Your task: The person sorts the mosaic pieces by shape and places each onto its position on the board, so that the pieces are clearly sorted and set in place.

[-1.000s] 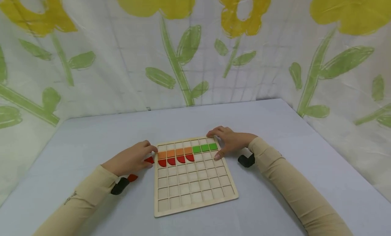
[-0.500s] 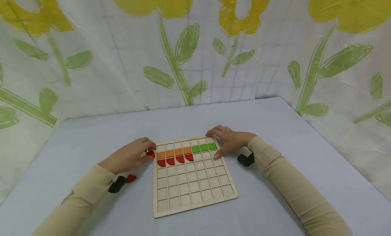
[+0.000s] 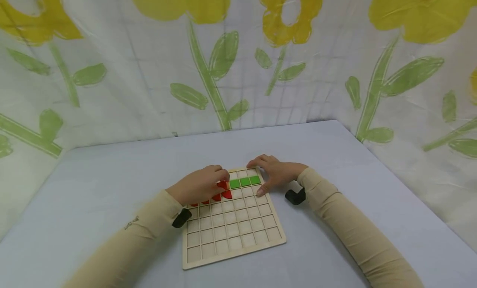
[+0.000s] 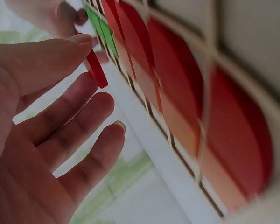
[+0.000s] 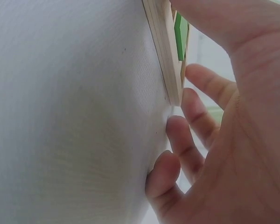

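My left hand [image 3: 199, 186] is over the upper part of a wooden grid board [image 3: 235, 228]. Between its thumb and index finger it pinches a thin red quarter-circle piece [image 4: 96, 71], held clear of the grid in the left wrist view; the other fingers are spread. Below it, several red quarter-circle pieces [image 4: 238, 126] sit in one row of cells. Orange tiles [image 4: 182, 130] lie along the row behind them, mostly hidden by the hand in the head view, and green tiles [image 3: 244, 182] continue that row. My right hand [image 3: 275, 172] holds the board's far right corner, thumb on the side edge.
The board rests on a white-covered table [image 3: 316, 246]. A white curtain with painted flowers [image 3: 208, 89] hangs behind it. Dark wrist cameras [image 3: 295, 196] stick out below both sleeves. The left forearm [image 3: 134, 230] covers the table left of the board.
My left hand has taken the red piece from beside the board and moved right, over the grid. The other loose red piece is now out of sight. The right hand stays at the corner.
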{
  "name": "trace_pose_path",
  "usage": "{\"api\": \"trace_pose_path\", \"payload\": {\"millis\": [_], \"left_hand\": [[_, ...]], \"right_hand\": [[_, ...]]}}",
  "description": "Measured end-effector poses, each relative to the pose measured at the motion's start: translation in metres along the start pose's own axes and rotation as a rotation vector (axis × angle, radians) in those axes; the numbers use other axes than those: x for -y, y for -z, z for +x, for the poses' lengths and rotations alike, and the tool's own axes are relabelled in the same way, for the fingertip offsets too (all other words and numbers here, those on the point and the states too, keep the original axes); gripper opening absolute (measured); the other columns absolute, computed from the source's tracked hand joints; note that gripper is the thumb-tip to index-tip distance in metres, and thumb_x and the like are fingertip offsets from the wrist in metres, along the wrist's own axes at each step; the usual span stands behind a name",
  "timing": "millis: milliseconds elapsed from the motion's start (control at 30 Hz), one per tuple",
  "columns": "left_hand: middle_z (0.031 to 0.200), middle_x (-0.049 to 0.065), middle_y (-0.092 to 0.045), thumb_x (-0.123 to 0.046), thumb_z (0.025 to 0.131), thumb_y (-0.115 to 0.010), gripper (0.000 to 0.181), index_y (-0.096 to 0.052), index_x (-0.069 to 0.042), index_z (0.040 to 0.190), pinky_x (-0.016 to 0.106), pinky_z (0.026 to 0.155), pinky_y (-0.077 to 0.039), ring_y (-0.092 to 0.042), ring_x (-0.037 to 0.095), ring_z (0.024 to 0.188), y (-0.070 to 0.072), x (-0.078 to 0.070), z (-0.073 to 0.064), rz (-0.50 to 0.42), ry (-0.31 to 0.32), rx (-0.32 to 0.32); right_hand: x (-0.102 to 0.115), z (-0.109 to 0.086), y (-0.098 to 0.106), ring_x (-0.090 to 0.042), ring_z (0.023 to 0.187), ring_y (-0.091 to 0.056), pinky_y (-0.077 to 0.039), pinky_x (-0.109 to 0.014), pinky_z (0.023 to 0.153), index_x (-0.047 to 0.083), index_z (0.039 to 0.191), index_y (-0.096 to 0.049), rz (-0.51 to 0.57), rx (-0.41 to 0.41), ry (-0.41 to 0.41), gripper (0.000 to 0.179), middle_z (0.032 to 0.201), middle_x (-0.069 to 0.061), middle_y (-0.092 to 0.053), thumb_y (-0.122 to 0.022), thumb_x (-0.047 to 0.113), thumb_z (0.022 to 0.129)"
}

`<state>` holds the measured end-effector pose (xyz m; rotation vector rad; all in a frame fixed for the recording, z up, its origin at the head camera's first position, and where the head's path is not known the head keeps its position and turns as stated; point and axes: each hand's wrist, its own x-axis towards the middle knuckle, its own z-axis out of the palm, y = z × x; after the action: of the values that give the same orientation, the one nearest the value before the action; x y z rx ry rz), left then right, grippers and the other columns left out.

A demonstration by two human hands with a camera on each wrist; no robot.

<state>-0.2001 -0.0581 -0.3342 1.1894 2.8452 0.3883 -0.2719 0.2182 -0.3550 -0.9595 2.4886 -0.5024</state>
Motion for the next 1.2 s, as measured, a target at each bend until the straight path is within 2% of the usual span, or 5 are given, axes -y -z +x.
{"api": "trace_pose_path", "payload": {"millis": [167, 333, 633, 867, 1200], "left_hand": [[0.090, -0.003, -0.056, -0.017, 0.089, -0.069, 0.014, -0.058, -0.014, 0.097, 0.028, 0.074, -0.047, -0.052, 0.012, 0.081, -0.012, -0.010, 0.018, -0.034, -0.115, -0.017], [0.089, -0.003, -0.058, -0.016, 0.088, -0.071, 0.014, -0.059, -0.013, 0.095, 0.027, 0.074, -0.047, -0.052, 0.010, 0.079, -0.016, -0.012, 0.020, -0.047, -0.188, -0.047], [0.096, -0.003, -0.061, -0.017, 0.087, -0.071, 0.017, -0.066, -0.013, 0.102, 0.029, 0.076, -0.049, -0.057, 0.011, 0.082, -0.016, -0.007, 0.016, -0.038, -0.112, -0.054], [0.092, -0.001, -0.060, -0.019, 0.086, -0.073, 0.014, -0.066, -0.013, 0.097, 0.028, 0.071, -0.049, -0.057, 0.013, 0.078, -0.017, -0.012, 0.020, -0.023, -0.139, -0.077], [0.090, 0.000, -0.058, -0.020, 0.085, -0.074, 0.019, -0.063, -0.013, 0.099, 0.028, 0.068, -0.048, -0.053, 0.011, 0.076, -0.019, -0.014, 0.026, 0.021, -0.126, -0.082]], "right_hand": [[-0.002, 0.000, 0.000, -0.027, 0.137, -0.023, -0.029, -0.051, 0.107, 0.030, 0.142, -0.035, -0.007, -0.004, 0.004, 0.090, 0.148, -0.001, -0.027, -0.077, 0.061, 0.069], [-0.001, 0.000, 0.001, -0.027, 0.137, -0.023, -0.029, -0.051, 0.107, 0.028, 0.143, -0.034, -0.010, 0.001, 0.012, 0.090, 0.148, -0.001, -0.027, -0.076, 0.060, 0.070], [-0.001, 0.000, 0.001, -0.028, 0.137, -0.024, -0.029, -0.051, 0.108, 0.029, 0.142, -0.034, -0.006, 0.003, 0.000, 0.090, 0.149, -0.002, -0.026, -0.077, 0.060, 0.069], [-0.003, 0.000, 0.000, -0.027, 0.138, -0.023, -0.031, -0.051, 0.107, 0.030, 0.143, -0.033, -0.016, 0.005, -0.009, 0.091, 0.150, -0.001, -0.025, -0.075, 0.063, 0.069], [-0.001, -0.001, 0.002, -0.027, 0.137, -0.023, -0.030, -0.050, 0.107, 0.028, 0.143, -0.033, -0.019, 0.015, 0.003, 0.090, 0.150, -0.001, -0.025, -0.075, 0.061, 0.071]]}}
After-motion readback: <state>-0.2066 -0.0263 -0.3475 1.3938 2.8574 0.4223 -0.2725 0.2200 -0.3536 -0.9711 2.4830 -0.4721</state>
